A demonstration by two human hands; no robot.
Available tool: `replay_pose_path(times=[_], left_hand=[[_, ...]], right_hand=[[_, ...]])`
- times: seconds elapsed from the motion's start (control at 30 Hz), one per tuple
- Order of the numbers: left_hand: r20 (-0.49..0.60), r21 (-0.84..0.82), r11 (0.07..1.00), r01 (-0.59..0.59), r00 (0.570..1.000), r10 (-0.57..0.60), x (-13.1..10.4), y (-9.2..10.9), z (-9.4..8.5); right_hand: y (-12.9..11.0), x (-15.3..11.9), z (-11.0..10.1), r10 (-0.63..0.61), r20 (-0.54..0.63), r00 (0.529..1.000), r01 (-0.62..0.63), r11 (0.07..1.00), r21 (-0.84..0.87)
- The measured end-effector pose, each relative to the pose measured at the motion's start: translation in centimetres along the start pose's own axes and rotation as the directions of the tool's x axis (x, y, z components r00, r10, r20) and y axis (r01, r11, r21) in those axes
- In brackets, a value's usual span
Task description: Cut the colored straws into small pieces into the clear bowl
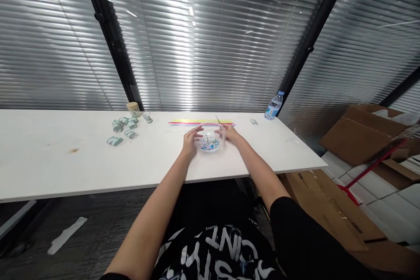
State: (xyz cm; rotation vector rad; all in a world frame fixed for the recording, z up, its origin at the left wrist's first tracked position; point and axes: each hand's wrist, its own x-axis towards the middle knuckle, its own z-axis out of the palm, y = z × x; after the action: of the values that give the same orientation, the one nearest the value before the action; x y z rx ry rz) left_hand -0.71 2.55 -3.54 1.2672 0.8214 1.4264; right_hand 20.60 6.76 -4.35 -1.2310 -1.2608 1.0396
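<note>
A clear round bowl [210, 149] with small blue, white and green pieces in its bottom is on or just above the white table [78, 170], tilted towards me. My left hand [190, 140] grips its left side, fingers on the rim. On the right side, my right hand [229, 132] holds the rim, and a thin pointed tool [218, 119] sticks up from its fingers. Behind the bowl lie long thin strips [183, 122] in yellow, red and purple. Whether the bowl touches the table, I cannot tell.
Several small clear items with green edges [118, 126] lie at the left, near a tan-lidded jar [133, 107]. A water bottle [273, 106] stands at the back right. Cardboard boxes [364, 133] are beyond the table's right end.
</note>
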Motion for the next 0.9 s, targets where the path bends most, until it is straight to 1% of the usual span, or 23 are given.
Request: replay_pose_path(times=[0.17,0.3,0.47,0.63,0.77,0.9], left_hand=[[0.050,0.082,0.996,-0.021,0.999,0.017,0.0,0.0,0.2],[0.036,0.145,0.989,-0.017,0.999,0.012,0.1,-0.1,0.2],[0.025,0.161,0.987,-0.008,1.000,0.004,0.2,-0.3,0.2],[-0.031,0.080,0.996,0.030,0.999,-0.028,0.2,-0.3,0.3],[-0.043,-0.006,0.998,0.062,0.997,-0.062,0.5,-0.6,0.0],[-0.105,-0.050,0.994,0.095,0.989,-0.100,1.0,-1.0,-0.2]], right_hand=[[0.7,-0.4,-0.8,0.040,-0.082,0.996,-0.032,0.994,0.102],[1.5,-0.2,-0.5,0.040,-0.093,0.995,-0.027,0.990,0.135],[2.2,0.2,-0.4,0.025,-0.114,0.993,-0.010,0.992,0.127],[2.1,-0.1,-1.0,-0.013,-0.203,0.979,0.024,0.999,0.049],[1.9,-0.3,-1.4,-0.092,-0.277,0.956,0.073,0.994,-0.076],[1.7,-0.4,-2.2,-0.147,-0.336,0.930,0.076,0.973,-0.216]])
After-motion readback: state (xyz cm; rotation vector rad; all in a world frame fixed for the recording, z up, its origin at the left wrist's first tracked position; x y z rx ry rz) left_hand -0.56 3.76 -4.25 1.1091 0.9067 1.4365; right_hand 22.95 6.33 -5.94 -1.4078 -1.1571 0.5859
